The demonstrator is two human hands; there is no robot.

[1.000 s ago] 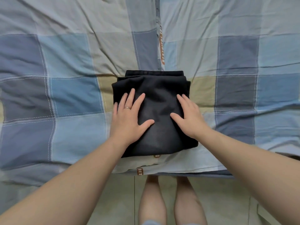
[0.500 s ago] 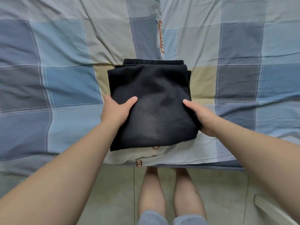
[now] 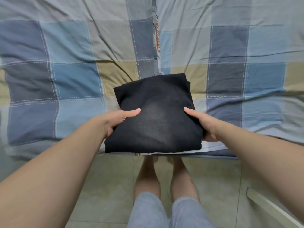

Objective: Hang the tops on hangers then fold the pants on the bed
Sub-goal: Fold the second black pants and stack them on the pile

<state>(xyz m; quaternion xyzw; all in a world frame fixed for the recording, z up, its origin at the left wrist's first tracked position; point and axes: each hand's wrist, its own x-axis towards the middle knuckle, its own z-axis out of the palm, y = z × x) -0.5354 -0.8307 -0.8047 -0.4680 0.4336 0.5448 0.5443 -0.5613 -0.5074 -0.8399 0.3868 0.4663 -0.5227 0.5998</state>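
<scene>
Tiled floor (image 3: 102,186) nearest, my legs in grey shorts (image 3: 146,209) above it. My left hand (image 3: 115,120) and right hand (image 3: 204,124) each grip one side of folded black pants (image 3: 156,116), thumbs on top, fingers curled under. They sit at near edge of bed (image 3: 74,76), over checked blue cover; lifted or resting, I can't tell.

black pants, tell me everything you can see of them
The black pants are folded into a thick, roughly square bundle of soft, matte fabric, with layered edges showing at the far right corner. The bundle is at the near edge of the checked bed cover. The left hand and right hand grip its two sides, thumbs on top, fingers hidden beneath.
</scene>
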